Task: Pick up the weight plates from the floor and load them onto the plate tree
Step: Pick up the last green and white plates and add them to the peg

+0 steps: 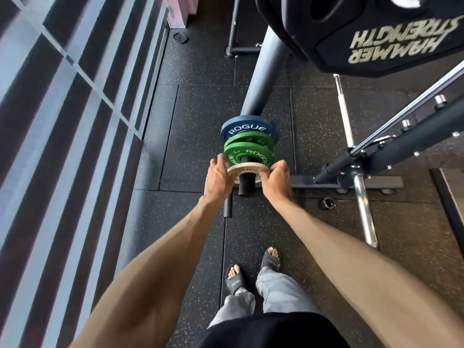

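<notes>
**Holding a White Plate on the Peg**

Gripped the small round white metal weight plate at both edges: with the left hand curled round the left rim, with the right hand pinching the right rim.

Had it threaded on the short black cylindrical peg, near the free end (peg tip out through the centre hole, toward the camera).

Sat just in front of the two round green Rogue plates; touching them or not, could not tell. Shared the peg with those and, behind them, the larger round blue Rogue plate, all low on the grey steel plate tree post.

Stood in black slide sandals on the black speckled rubber floor.

Hung above, at upper right, on the same tree: the big black Hammer Strength plate. Lay at right on the floor: the chrome barbell sleeve, with a small round collar just beside.
</notes>
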